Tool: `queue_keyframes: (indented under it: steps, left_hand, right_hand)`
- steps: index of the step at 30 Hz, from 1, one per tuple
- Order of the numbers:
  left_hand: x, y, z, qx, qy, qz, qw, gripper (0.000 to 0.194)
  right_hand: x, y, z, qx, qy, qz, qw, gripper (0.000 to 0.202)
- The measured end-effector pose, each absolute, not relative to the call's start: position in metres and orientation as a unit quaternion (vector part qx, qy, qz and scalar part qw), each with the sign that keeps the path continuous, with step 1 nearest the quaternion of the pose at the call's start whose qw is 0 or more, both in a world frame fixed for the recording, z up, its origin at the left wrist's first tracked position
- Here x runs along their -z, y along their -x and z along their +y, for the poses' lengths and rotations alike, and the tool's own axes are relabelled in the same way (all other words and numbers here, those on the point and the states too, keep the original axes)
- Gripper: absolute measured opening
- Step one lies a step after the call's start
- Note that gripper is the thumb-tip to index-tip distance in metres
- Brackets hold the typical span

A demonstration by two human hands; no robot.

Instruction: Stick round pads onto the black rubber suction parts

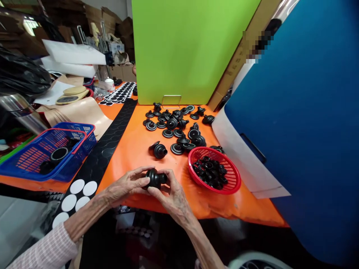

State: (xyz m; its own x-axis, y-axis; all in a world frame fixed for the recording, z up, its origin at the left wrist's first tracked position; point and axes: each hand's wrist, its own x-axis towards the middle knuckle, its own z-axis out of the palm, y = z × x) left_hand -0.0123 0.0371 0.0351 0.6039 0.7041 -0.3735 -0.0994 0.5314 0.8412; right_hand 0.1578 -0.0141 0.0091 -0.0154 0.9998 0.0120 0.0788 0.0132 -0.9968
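Observation:
Both my hands hold one black turned, ridged piece with a short neck [154, 179] just above the front of the orange table. The fingers of my left hand [134, 183] wrap its wide ridged end. My right hand [169, 190] grips it around the neck side, its thumb pressed below. Just beyond lie black ridged parts [159, 150], one with its neck pointing right. A heap of similar black stepped discs and knobs [175, 123] spreads farther back. To the right of my hands stands a red plastic basket [236, 186] holding small black rings [210, 172].
A blue basket [25, 153] with black parts stands at the left. Beside it runs a black strip [108, 151] with round cuts and white discs [69, 203]. A green panel [193, 48] rises behind the table [131, 155]; a large blue panel [303, 112] leans at the right.

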Motion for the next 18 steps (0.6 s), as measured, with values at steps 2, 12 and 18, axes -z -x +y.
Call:
queue_keyframes:
  steps: [2, 12, 18]
  left_hand:
    - [-0.035, 0.013, 0.037, -0.265, -0.399, 0.367, 0.797, 0.042]
    - [-0.036, 0.016, 0.036, -0.341, -0.366, 0.371, 0.782, 0.041]
    - [-0.040, 0.027, 0.049, -0.303, -0.405, 0.405, 0.762, 0.049]
  right_hand:
    - [-0.007, -0.154, -0.012, -0.454, 0.529, -0.524, 0.490, 0.033]
    - [0.001, -0.141, 0.011, -0.433, 0.559, -0.447, 0.548, 0.039]
    - [-0.005, -0.178, 0.028, -0.366, 0.632, -0.490, 0.477, 0.033]
